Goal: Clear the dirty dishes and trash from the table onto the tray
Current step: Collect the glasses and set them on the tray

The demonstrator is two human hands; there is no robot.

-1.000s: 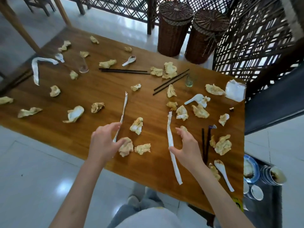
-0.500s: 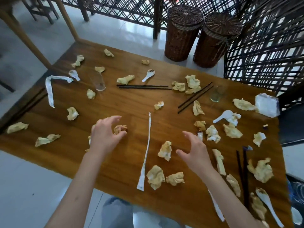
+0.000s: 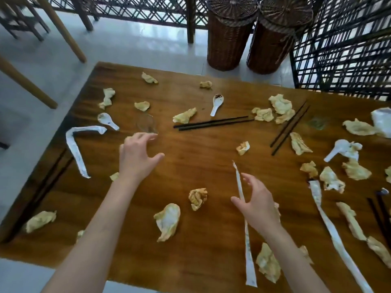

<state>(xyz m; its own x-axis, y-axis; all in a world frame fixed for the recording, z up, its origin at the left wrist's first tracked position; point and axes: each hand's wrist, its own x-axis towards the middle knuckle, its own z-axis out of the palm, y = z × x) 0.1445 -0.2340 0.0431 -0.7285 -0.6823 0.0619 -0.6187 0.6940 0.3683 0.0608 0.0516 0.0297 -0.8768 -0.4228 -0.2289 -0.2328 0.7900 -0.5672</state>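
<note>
The wooden table [image 3: 196, 161] is strewn with several crumpled yellowish napkins, such as one napkin [image 3: 197, 198] between my hands and another napkin [image 3: 168, 220] nearer the front. My left hand [image 3: 137, 155] hovers open with spread fingers just short of a clear glass [image 3: 147, 124]. My right hand [image 3: 258, 203] is open over a long white paper wrapper [image 3: 243, 218], holding nothing. White spoons [image 3: 218, 103] [image 3: 108, 120] and black chopsticks [image 3: 211, 123] lie further back. No tray is in view.
Two wicker baskets [image 3: 230, 39] stand behind the table beside a dark lattice screen [image 3: 342, 45]. More wrappers [image 3: 76, 144] [image 3: 330, 227], a second pair of chopsticks [image 3: 289, 127] and a small green-tinted glass [image 3: 317, 123] lie on the table. Wooden chair legs [image 3: 63, 32] stand at left.
The view has shifted forward and left over the table. My left hand has reached up towards the clear glass; my right hand has moved left over the paper wrapper.
</note>
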